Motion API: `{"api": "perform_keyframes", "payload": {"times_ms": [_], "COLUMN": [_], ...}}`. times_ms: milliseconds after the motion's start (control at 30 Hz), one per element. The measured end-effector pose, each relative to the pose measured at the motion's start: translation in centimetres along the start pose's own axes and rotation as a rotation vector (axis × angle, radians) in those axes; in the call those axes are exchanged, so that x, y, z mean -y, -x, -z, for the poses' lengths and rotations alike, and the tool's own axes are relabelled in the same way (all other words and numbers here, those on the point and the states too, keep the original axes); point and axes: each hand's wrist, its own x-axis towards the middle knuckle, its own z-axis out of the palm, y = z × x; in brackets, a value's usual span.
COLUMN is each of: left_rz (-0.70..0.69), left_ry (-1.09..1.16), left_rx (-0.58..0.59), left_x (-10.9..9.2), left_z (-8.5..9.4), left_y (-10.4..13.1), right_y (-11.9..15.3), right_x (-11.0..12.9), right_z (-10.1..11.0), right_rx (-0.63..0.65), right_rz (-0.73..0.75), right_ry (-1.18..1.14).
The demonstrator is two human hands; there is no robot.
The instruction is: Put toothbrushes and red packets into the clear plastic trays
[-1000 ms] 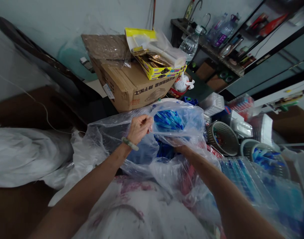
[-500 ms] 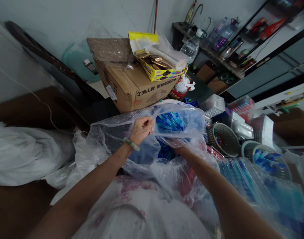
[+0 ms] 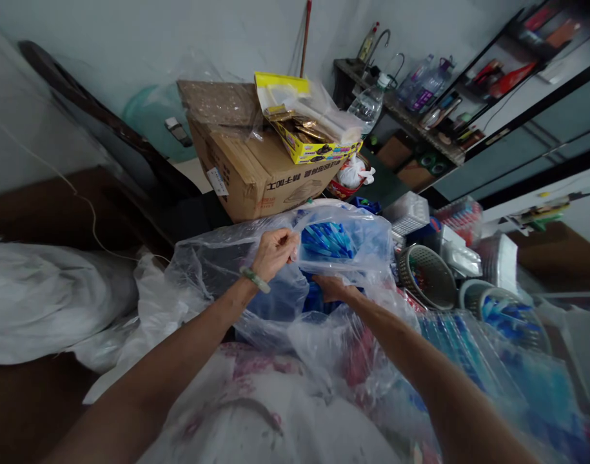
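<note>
head view: your left hand (image 3: 274, 252) pinches the open plastic bag (image 3: 202, 258); blue pieces (image 3: 327, 240) remain inside; right hand (image 3: 334, 289) grip, can't tell.

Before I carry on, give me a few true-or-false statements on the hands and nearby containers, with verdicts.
1. The left hand pinches the edge of a clear bag. True.
2. The right hand rests on top of the yellow box. False: the right hand is low down at the dark blue items, its fingertips hard to make out.
3. The yellow box sits on the cardboard box. True.
4. The bracelet is on the right wrist. False: the bracelet is on the left wrist.
5. In the picture, the round grey basket lies to the right of both hands. True.
</note>
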Motion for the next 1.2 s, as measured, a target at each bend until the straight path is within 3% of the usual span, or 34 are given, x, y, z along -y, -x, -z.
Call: {"api": "perform_keyframes", "payload": {"times_ms": [133, 267, 367, 533, 667, 800, 867, 933, 1033, 1200], "left_rz": [0.018, 0.049, 0.063, 0.054, 0.068, 0.062, 0.079, 0.12, 0.178, 0.211], "left_ry": [0.043, 0.077, 0.065, 0.12, 0.13, 0.133, 0.161, 0.195, 0.214, 0.161], "left_rx": [-0.016, -0.014, -0.008, 0.001, 0.007, 0.032, 0.028, -0.005, -0.051, -0.088], "left_x": [-0.5, -1.0, -1.3, -0.9, -0.6, -0.8, -0.8, -0.6, -0.1, 0.7], "left_z": [-0.2, 0.0, 0.2, 0.1, 0.0, 0.1, 0.2, 0.1, -0.3, -0.8], "left_y": [-0.8, -1.5, -1.8, -2.0, -1.8, -1.5, -1.5, -1.7, -2.0, -2.1], "right_y": [0.0, 1.4, 3.3, 5.9, 5.1, 1.4, -0.5, -1.8, -2.7, -4.2], "right_x": [2.0, 4.5, 6.0, 6.9, 6.6, 5.9, 5.3, 4.4, 2.8, -0.3], "right_z": [3.0, 7.4, 11.5, 18.2, 21.0, 19.8, 17.9, 15.5, 12.7, 11.9], "right_rx": [0.13, 0.131, 0.097, -0.084, -0.36, -0.655, -0.693, -0.619, -0.39, -0.077], "right_rz": [0.133, 0.149, 0.127, 0.211, 0.204, 0.166, 0.159, 0.154, 0.064, 0.036], "right_ry": [0.045, 0.043, -0.158, -0.471, -0.511, -0.366, -0.25, -0.147, -0.1, -0.315]}}
